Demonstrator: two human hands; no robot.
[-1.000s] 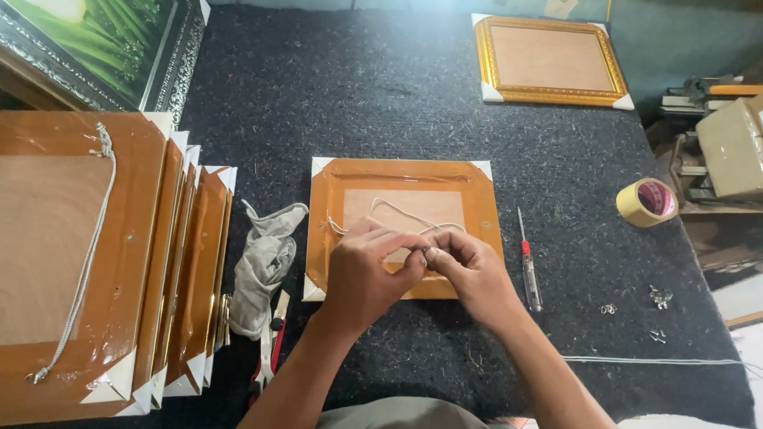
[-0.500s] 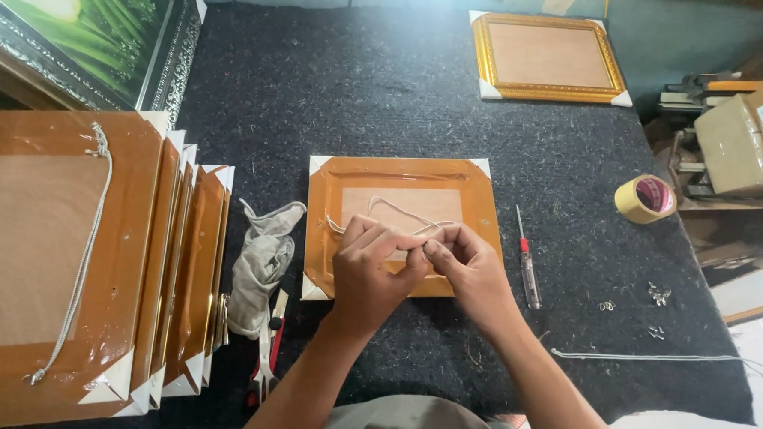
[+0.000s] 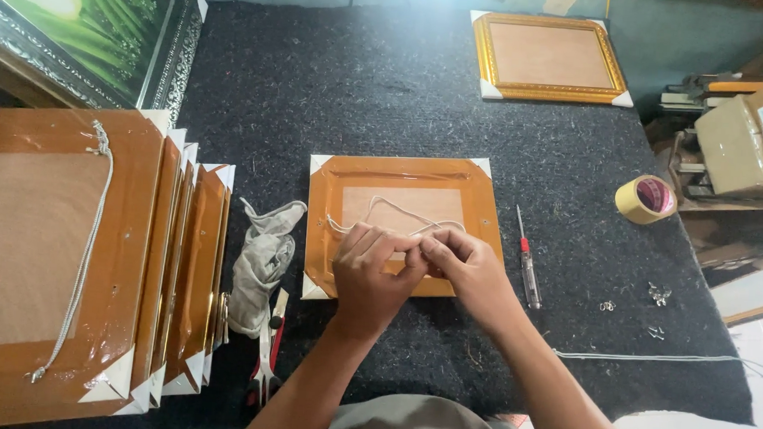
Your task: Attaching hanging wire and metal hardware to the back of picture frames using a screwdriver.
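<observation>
A small orange picture frame [image 3: 404, 177] lies back-up on the dark felt table [image 3: 336, 84], white protectors on its corners. A white cord [image 3: 390, 205] loops across its brown backing. My left hand [image 3: 369, 270] and my right hand [image 3: 465, 268] meet over the frame's lower half, fingertips pinched together on the cord where the two hands touch. Both hands cover the frame's lower edge.
A stack of orange frames [image 3: 97, 253] lies at the left, a grey rag [image 3: 264, 261] and red-handled pliers [image 3: 265, 355] beside it. A screwdriver [image 3: 527, 264] lies right of the frame. Tape roll [image 3: 645, 199], small metal hooks [image 3: 657, 295], a loose cord [image 3: 650, 357], a gold frame [image 3: 550, 57].
My hands have stayed on the cord over the frame, shifting only slightly. Nothing else has moved.
</observation>
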